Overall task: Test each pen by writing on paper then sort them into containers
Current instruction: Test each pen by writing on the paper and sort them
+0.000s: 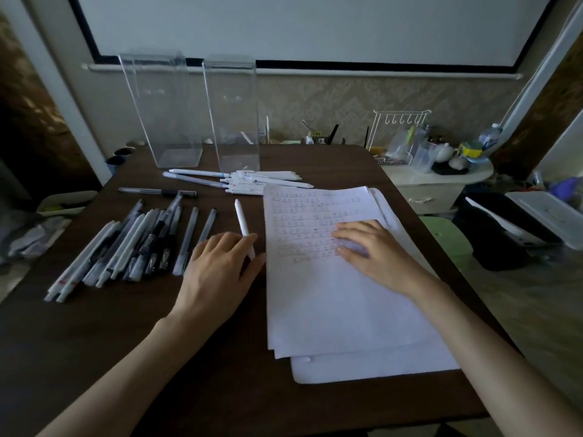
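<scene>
At centre left of the frame a loose spread of pens (pixel 126 247) lay on the dark table (pixel 189 357); overlap prevented an exact count, but there were well over ten. One dark pen (pixel 157 192) lay crosswise above them. At upper left stood two clear containers, the left container (pixel 164 105) and the right container (pixel 232 115), with no pen plainly visible inside either. Just in front of the right one lay a pile of white pens (pixel 265 181), several, not countable. At centre, the left hand (pixel 217 269) lay over the lower end of one white pen (pixel 241 219), which appeared pinched between index finger and thumb, just beside the paper (pixel 331 310). The paper was a stack of at least three sheets, the top one bearing rows of test marks. The right hand (pixel 375 253) lay flat on it, fingers straight, holding nothing. Judgement: a pen was being taken up for testing; next, it needs lifting to the sheet's blank lower part.
</scene>
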{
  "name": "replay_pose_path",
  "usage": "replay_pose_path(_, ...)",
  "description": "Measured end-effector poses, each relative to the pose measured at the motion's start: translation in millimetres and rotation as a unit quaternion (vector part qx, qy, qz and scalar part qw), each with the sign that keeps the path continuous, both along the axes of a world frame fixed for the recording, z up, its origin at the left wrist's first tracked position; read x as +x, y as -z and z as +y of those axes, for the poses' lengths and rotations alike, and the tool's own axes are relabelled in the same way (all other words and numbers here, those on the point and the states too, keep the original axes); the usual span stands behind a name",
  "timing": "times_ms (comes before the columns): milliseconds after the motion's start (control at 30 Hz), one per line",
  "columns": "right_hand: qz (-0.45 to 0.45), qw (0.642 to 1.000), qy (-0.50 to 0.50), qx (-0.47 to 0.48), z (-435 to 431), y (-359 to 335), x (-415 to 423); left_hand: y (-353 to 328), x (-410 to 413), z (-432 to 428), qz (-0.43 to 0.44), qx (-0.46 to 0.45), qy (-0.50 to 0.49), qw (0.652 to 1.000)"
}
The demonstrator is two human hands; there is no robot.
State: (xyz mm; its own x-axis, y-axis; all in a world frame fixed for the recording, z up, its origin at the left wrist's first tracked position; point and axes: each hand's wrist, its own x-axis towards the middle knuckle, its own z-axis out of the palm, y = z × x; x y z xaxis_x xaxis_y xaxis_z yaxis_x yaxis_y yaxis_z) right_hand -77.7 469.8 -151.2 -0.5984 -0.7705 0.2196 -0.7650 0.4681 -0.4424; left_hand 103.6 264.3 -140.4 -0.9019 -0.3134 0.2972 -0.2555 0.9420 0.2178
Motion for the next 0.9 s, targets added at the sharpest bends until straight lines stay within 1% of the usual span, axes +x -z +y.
replay_pose_path(100, 0.008, 1.000, 0.007, -0.003, -2, 0, 0, 6, 13, -7, -0.020, -0.034, -0.026, 0.999)
replay_pose_path(167, 0.011, 1.000, 0.025, -0.013, -7, -1, 2, 4, 12, -5, -0.009, -0.018, -0.029, 0.999)
replay_pose_path(200, 0.011, 0.999, 0.036, -0.020, -12, -2, 3, 1, 10, -4, -0.001, 0.005, -0.014, 1.000)
replay_pose_path(267, 0.020, 0.999, 0.047, -0.018, -28, -7, 4, -2, 6, -1, 0.004, 0.046, 0.059, 0.997)
replay_pose_path(333, 0.023, 0.999, 0.030, -0.011, -53, -16, 3, 1, 4, 1, -0.022, 0.029, 0.135, 0.990)
replay_pose_path(367, 0.017, 1.000, 0.011, -0.014, -67, -22, 2, 3, 4, 1, -0.037, 0.017, 0.153, 0.987)
replay_pose_path(467, -0.006, 0.999, -0.039, -0.029, -116, -35, -3, 5, 4, -2, -0.049, 0.043, 0.160, 0.985)
replay_pose_path(600, -0.009, 0.999, -0.034, 0.002, -167, -33, -16, 5, 4, -5, -0.035, 0.073, 0.173, 0.982)
replay_pose_path(667, 0.024, 0.999, -0.022, 0.027, -181, -25, -23, 6, 4, -6, -0.030, 0.079, 0.179, 0.980)
replay_pose_path(800, 0.131, 0.986, 0.018, 0.103, -199, -17, -27, 8, 2, -7, -0.012, 0.087, 0.182, 0.979)
replay_pose_path(867, 0.148, 0.985, 0.011, 0.093, -205, -19, -25, 8, 2, -7, -0.006, 0.089, 0.182, 0.979)
replay_pose_path(900, 0.138, 0.988, -0.002, 0.063, -207, -21, -22, 9, 2, -7, -0.006, 0.089, 0.183, 0.979)
